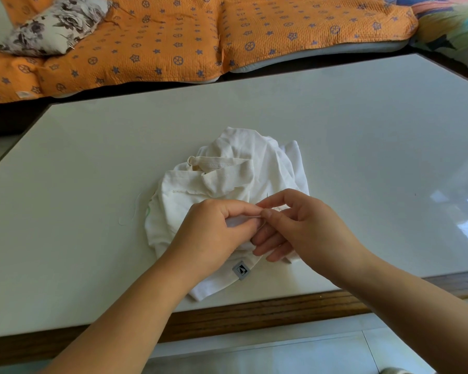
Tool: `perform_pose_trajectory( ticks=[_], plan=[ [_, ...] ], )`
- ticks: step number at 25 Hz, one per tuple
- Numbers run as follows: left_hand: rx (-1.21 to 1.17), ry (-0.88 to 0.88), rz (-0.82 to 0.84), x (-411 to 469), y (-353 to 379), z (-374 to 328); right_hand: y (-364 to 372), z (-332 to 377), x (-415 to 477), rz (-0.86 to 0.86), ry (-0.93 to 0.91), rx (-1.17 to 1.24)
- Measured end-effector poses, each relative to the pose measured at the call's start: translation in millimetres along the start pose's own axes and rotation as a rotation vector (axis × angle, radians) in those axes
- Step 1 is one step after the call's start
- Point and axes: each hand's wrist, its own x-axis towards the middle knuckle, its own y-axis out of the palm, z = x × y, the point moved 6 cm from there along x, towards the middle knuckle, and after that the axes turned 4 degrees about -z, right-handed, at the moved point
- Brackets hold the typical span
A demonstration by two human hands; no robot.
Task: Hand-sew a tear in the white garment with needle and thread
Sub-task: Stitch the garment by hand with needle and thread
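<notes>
At worktop centre, left hand pinches a fold of the bunched white garment while right hand, at its 3 o'clock, pinches the needle; likely risk: fold slips, stitch misses tear or pricks fingertip

Reaches in with both bare forearms from the lower left and lower right corners of the frame, converging just below centre. Holds the left hand back up, wrist slightly bent, fingers curled, thumb and forefinger pinching a fold of the white garment. Sets the right hand just to its right, knuckles up, thumb and forefinger closed tip to tip on what looks like the needle. Extends the other three right fingers loosely toward lower left, close against the left hand.
</notes>
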Motion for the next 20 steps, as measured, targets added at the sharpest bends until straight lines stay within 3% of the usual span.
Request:
perform_pose_trajectory(
  ticks=[3, 7, 12, 14, 20],
  plan=[
    [-0.009, -0.013, 0.02, 0, 0, 1, -4, 4, -1, -0.054, -0.024, -0.064],
    [-0.016, -0.039, 0.054, 1, 0, 3, -30, 19, 9, -0.275, -0.133, -0.132],
    [-0.058, -0.053, 0.103, 1, 2, 4, -56, 28, 25, -0.254, -0.032, 0.511],
    [-0.067, -0.059, 0.114, 2, 3, 5, -67, 31, 29, -0.259, -0.058, 0.655],
    [-0.063, -0.076, 0.141, 3, 2, 8, -103, 37, 35, -0.478, -0.251, 0.475]
  ],
)
